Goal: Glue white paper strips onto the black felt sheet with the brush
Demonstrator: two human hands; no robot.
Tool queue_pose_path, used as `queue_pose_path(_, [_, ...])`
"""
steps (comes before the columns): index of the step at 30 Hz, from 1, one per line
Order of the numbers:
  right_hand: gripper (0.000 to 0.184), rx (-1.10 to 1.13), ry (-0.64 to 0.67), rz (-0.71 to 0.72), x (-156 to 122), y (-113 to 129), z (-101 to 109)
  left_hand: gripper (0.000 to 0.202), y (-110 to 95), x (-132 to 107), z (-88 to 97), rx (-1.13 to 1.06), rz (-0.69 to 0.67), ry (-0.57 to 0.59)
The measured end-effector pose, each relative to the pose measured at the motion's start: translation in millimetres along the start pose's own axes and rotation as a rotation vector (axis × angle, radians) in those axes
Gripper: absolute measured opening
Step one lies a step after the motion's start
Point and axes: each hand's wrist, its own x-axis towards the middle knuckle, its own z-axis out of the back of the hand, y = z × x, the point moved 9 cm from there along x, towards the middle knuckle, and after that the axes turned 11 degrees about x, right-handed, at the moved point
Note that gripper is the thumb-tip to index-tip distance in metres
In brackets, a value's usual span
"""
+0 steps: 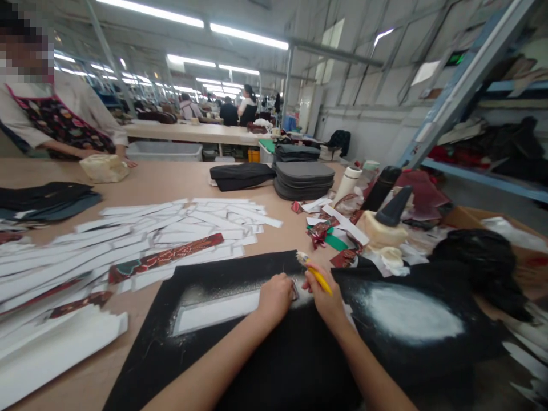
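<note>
at the far left a co-worker in a patterned apron (pixel 55 123) stands behind the table (pixel 171 185), one hand by a pale bundle (pixel 104 168). nearer, dark fabric pieces (pixel 45 200) lie stacked, and a wide spread of white paper strips (pixel 171 225) fans over the wood, with a red patterned strip (pixel 165 258) lying slantwise on them

in the middle sits a black work mat (pixel 222 354), dusted white. on it lies one white strip (pixel 216 311), long axis running left to right, its right end hidden under the left hand (pixel 274 297). that hand is curled down, fingers closed and pressing the strip's end flat against the mat — so the strip stretches away to the left of both hands, and the left hand is the nearer one

just beside it, almost touching, the right hand (pixel 326 299) has its fingers closed around a yellow-handled brush (pixel 312 271), which tilts up and to the left, bristle tip above the gap between the hands. a small grey thing shows between the two hands; what it is cannot be made out

further right a white smear (pixel 411 319) marks the mat, then a cream glue pot with a dark cone top (pixel 385 225), scraps of red and green, stacked grey pads (pixel 303 180) behind, and blue shelving (pixel 483 131) at the edge
</note>
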Motion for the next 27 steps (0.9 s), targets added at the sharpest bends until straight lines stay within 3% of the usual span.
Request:
queue_pose_path(4, [0.027, -0.091, 0.118, 0.012, -9, -8, -22, 0.018, 20, -3, -3.4, -0.053, 0.063, 0.000])
queue_pose_path(7, [0.032, -0.178, 0.144, -0.006, -11, -16, -26, 0.019, 22, -3, -2.3, -0.065, 0.058, -0.011])
queue_pose_path(13, [0.036, -0.148, -0.013, 0.057, -6, -20, -10, 0.020, -6, 4, 3.8, -0.006, -0.027, -0.014])
queue_pose_path(17, [0.036, -0.135, -0.020, 0.052, -7, -24, -9, 0.024, -17, 6, 4.9, -0.004, -0.045, -0.026])
queue_pose_path(21, [0.035, -0.125, 0.015, 0.050, -8, -24, -14, 0.024, -5, 4, 3.8, -0.051, 0.013, -0.039])
queue_pose_path(27, [0.028, -0.296, 0.113, 0.221, -10, -11, -27, 0.017, 27, 3, -0.8, -0.258, 0.104, -0.050])
